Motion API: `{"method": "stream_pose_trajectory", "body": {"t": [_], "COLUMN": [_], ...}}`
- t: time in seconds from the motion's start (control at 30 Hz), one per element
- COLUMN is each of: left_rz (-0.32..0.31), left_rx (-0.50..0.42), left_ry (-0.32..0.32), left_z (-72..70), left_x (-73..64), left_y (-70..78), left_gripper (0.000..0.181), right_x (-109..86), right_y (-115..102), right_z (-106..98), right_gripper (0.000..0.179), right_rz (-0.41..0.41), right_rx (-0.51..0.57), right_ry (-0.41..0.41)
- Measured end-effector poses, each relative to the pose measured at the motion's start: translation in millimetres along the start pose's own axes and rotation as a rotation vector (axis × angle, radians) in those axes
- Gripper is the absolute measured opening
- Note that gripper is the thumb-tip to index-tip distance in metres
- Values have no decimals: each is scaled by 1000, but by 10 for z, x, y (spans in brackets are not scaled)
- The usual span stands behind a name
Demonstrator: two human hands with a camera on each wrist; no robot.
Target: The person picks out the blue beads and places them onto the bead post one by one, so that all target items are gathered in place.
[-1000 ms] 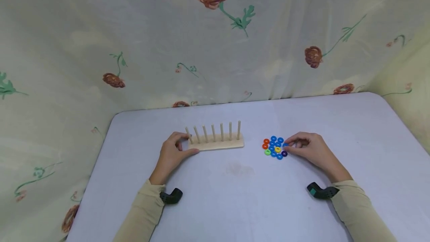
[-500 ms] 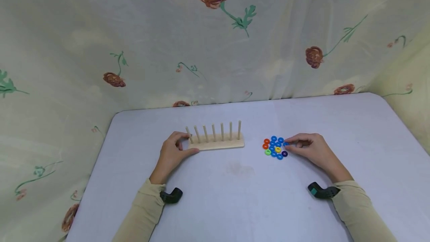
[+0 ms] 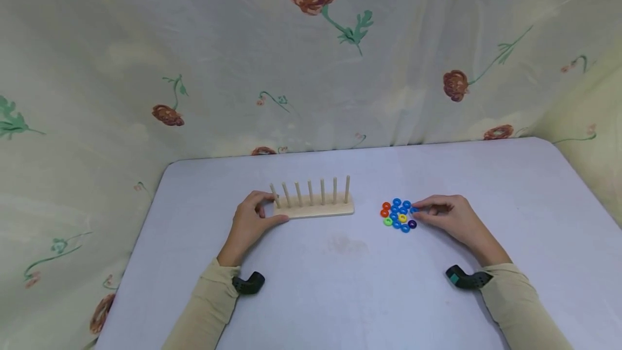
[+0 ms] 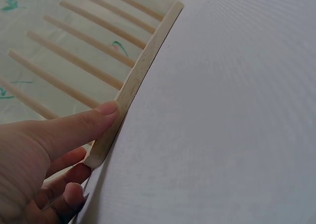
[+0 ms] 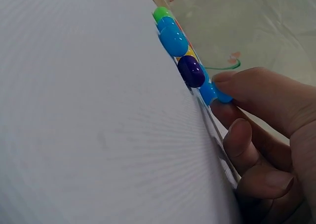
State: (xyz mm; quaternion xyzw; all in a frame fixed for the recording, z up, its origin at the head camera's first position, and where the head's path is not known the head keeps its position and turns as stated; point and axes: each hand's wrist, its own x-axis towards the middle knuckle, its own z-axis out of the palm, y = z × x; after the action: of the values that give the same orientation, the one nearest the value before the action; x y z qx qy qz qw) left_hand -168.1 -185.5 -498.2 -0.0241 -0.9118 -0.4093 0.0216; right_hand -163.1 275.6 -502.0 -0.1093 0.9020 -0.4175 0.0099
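Observation:
A pale wooden peg rack (image 3: 316, 210) with a row of several upright pegs stands on the table. My left hand (image 3: 250, 226) grips its left end, thumb on the front edge and fingers behind; the left wrist view shows the thumb pressed against the base (image 4: 143, 61). To the right of the rack lies a cluster of small rings: several blue rings (image 3: 394, 216), two orange-red rings (image 3: 385, 213), a green ring (image 3: 387, 221), a yellow ring (image 3: 402, 218) and a dark purple ring (image 5: 191, 71). At the cluster's right edge my right hand (image 3: 444, 215) pinches a blue ring (image 5: 224, 96) between thumb and finger.
A white cloth covers the table (image 3: 350, 285), with a faint stain (image 3: 346, 244) in front of the rack. Behind the table's far edge hangs a flower-printed curtain (image 3: 233, 58). Each wrist carries a black camera mount, such as the right one (image 3: 467, 277).
Both hands keep nearly the same place and hold. The head view has shifted slightly, so everything sits a few pixels over.

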Motion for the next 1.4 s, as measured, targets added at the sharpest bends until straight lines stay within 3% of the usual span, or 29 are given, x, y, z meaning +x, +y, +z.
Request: {"method": "stream_pose_trajectory", "body": {"t": [0.37, 0.73, 1.2, 1.4], "left_rz": [-1, -10, 11, 16], "left_rx": [4, 9, 20, 25], "left_ry": [6, 20, 45, 47], "left_z": [31, 24, 34, 40], "left_x": [3, -3, -20, 1], "left_y": [-19, -31, 9, 12], "left_gripper": [57, 55, 54, 55], "right_x": [13, 225, 543, 675], "right_y": [-141, -602, -1248, -1518], "right_z": [0, 71, 313, 453], "right_gripper": [22, 18, 18, 19], "right_rz": [-23, -169, -319, -365], "right_rx": [-24, -32, 29, 66], "right_ry": [-9, 66, 153, 152]}}
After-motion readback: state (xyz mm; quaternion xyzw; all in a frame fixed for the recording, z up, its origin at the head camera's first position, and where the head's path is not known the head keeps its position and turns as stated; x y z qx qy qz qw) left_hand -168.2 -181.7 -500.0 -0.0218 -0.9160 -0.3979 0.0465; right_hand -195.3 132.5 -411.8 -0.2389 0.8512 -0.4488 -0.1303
